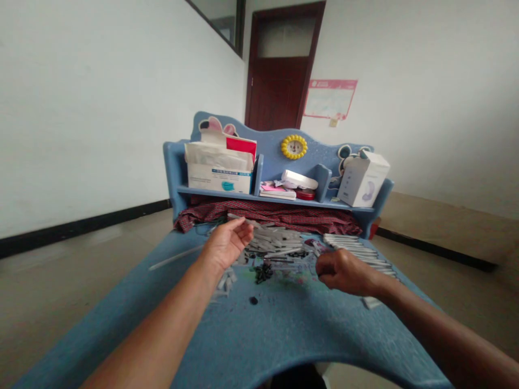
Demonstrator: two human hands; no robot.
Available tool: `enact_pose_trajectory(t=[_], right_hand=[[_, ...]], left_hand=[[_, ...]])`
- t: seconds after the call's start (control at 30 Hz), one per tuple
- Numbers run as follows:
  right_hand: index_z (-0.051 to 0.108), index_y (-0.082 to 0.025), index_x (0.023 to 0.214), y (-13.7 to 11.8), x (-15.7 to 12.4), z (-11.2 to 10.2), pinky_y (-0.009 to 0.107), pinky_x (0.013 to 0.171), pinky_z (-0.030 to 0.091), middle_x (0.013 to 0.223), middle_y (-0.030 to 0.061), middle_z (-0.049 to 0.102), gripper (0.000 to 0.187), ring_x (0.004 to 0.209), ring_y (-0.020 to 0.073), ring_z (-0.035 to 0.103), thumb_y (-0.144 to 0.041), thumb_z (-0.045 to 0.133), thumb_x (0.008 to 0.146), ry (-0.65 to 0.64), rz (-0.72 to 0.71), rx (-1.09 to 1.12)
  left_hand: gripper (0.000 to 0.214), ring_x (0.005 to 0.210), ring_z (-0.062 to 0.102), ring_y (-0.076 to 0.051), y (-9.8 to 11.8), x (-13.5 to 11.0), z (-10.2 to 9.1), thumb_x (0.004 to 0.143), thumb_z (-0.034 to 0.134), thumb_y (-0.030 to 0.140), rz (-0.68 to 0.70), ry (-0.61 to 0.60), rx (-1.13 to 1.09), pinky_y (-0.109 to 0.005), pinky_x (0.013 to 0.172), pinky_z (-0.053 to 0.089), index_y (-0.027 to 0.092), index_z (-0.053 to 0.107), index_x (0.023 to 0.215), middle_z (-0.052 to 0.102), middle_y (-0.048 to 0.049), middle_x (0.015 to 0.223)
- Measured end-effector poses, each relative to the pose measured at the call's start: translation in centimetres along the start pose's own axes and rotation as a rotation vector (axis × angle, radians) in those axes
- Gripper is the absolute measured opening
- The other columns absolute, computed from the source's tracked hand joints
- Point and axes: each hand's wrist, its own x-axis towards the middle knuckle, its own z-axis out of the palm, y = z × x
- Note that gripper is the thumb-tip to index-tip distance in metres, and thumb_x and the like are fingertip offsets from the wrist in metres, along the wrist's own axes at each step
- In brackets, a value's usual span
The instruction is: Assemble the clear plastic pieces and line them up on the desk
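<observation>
My left hand (229, 242) is raised over the left side of the desk, with a slim pale grey tube (235, 216) pinched at the thumb and fingertips. To its right lies a heap of similar grey tubes (279, 237). My right hand (343, 272) is closed in a fist by the right side of the heap; whatever its fingers hold is hidden. Small black pieces (263, 273) are piled between the hands. Short whitish pieces (227, 281) lie beside my left wrist. Beyond my right hand, finished-looking pale sticks (357, 248) lie side by side in a row.
The blue desk (259, 335) has a curved front edge and a raised back shelf. On the shelf are a mask box (219, 178), a white box (364, 181) and booklets (278, 192). Checked cloth (324, 216) lies below it. A black disc (253, 300) sits near the middle.
</observation>
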Motion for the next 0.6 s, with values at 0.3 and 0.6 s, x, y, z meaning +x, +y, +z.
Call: enact_pose_trajectory(t=[0.3, 0.6], right_hand=[[0.059, -0.015, 0.074, -5.2, 5.7, 1.9, 0.018, 0.05, 0.035, 0.059, -0.0028, 0.056, 0.012, 0.053, 0.0085, 0.049, -0.027, 0.058, 0.071, 0.492, -0.074, 0.469], [0.058, -0.016, 0.066, -5.4, 6.6, 3.0, 0.018, 0.052, 0.034, 0.058, -0.003, 0.056, 0.01, 0.054, 0.0082, 0.048, -0.024, 0.058, 0.073, 0.585, -0.125, 0.307]], left_hand=[[0.009, 0.046, 0.06, -0.011, -1.5, -0.2, -0.1, 0.074, 0.052, 0.007, -0.068, -0.036, 0.124, -0.02, 0.045, 0.049, 0.01, 0.055, 0.067, 0.063, -0.004, 0.055], [0.002, 0.051, 0.062, -0.012, -1.8, -0.4, -0.1, 0.072, 0.056, 0.008, -0.049, -0.079, 0.175, -0.02, 0.047, 0.05, 0.01, 0.056, 0.07, 0.066, -0.0055, 0.061]])
